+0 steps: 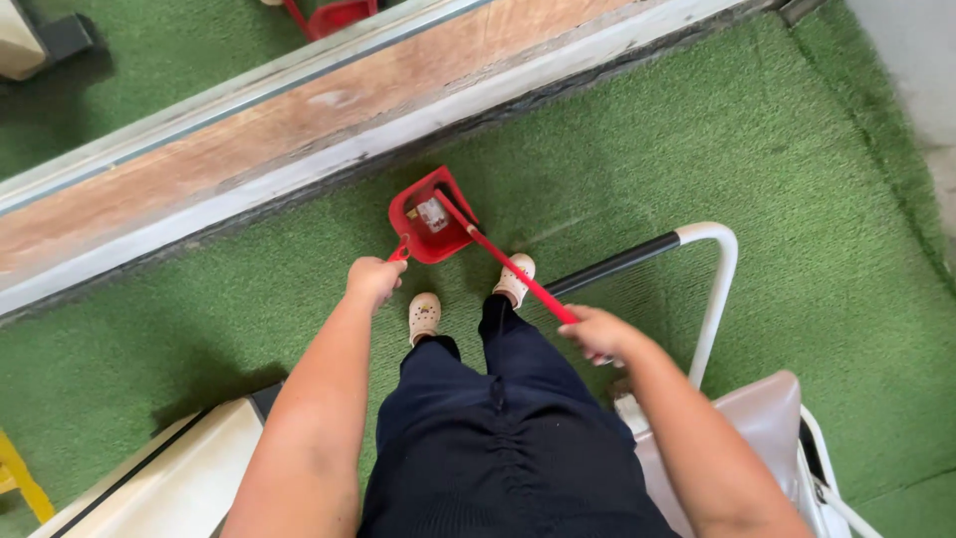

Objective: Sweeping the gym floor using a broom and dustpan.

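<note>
At the far left edge, a yellow frame piece [18, 478] shows low in the view, and a white panel with a dark edge strip [159, 468] lies beside the person's left arm. A long wooden sill with pale borders [299, 120] runs diagonally across the upper part of the view, above green artificial turf [797, 199]. The left hand [373, 279] is clenched around the short red handle of a red dustpan [430, 217], which sits tilted on the turf just below the sill; a small pale scrap lies inside the pan. Below the pan, two feet in pale clogs [425, 317] stand on the turf, with dark trousers [498, 438] filling the lower centre. The right hand [597, 334] grips the upper end of a red broom stick [513, 267], closed around it; the stick slants up and left, and its lower end reaches into the dustpan. To the right, a white tube frame with a black grip section [715, 289] rises behind the right hand, and a pale grey seat [767, 428] sits under the right forearm.
</note>
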